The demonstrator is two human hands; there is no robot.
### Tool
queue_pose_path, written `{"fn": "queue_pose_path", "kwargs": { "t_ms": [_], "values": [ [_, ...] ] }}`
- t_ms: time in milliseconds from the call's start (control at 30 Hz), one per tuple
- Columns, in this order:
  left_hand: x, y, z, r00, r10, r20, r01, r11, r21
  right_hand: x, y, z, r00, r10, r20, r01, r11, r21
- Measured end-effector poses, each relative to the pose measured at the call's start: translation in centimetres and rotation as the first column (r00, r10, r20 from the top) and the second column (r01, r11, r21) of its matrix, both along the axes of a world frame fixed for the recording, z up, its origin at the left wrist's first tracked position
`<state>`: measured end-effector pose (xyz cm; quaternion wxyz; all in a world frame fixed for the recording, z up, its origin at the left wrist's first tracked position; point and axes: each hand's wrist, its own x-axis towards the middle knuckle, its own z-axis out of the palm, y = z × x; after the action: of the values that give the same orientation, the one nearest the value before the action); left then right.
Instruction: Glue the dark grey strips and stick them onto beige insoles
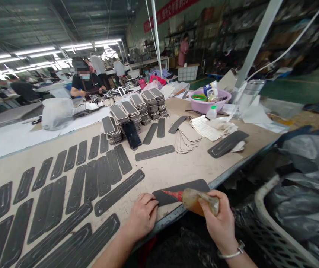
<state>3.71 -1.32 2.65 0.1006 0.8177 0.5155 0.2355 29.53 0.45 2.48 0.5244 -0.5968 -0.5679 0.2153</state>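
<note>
My right hand (217,219) is wrapped round a glue bottle (197,201) with amber liquid inside and a red pointed nozzle. The bottle is tilted, its tip over a dark grey rounded strip (191,187) at the table's front edge. At the left end of that strip rests my left hand (144,212), fingers curled and pressed down on it; what the fingertips pinch is partly hidden. Left of my hands lie many similar dark strips in rows, such as a long strip (120,191) with a shiny line round its border.
Stacks of light-edged pieces (130,108) stand behind the rows, a black phone (131,134) leaning on them. A purple basin (204,106) sits at the back right, near a small white bottle (211,112). A plastic basket (276,227) is beside the table. A co-worker (88,82) sits across.
</note>
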Motion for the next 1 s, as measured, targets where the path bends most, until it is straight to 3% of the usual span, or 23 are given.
{"fn": "queue_pose_path", "kwargs": {
  "t_ms": [167,333,467,600,833,1000],
  "values": [
    [-1.6,-0.5,-0.8,0.996,-0.081,0.032,0.081,0.997,0.019,-0.1,-0.5,-0.4,0.993,0.041,0.11,-0.048,0.997,0.066],
    [-1.3,-0.7,-1.9,0.998,-0.049,0.043,0.044,0.994,0.102,-1.5,-0.2,0.4,0.969,0.177,0.173,-0.208,0.962,0.177],
    [-0.9,-0.8,-1.8,0.998,-0.04,0.05,0.033,0.99,0.141,-2.6,0.4,0.9,0.945,0.246,0.216,-0.298,0.919,0.259],
    [-0.8,-0.9,-1.5,0.998,-0.038,0.04,0.032,0.99,0.14,-3.5,0.7,0.2,0.93,0.298,0.215,-0.346,0.906,0.242],
    [-0.9,-0.9,-2.0,0.999,-0.031,0.04,0.026,0.993,0.115,-3.3,1.1,-0.9,0.924,0.316,0.213,-0.362,0.903,0.231],
    [-0.8,-0.7,-2.1,0.998,-0.031,0.061,0.021,0.988,0.156,-0.6,2.2,-0.8,0.95,0.186,0.25,-0.25,0.934,0.254]
  ]
}}
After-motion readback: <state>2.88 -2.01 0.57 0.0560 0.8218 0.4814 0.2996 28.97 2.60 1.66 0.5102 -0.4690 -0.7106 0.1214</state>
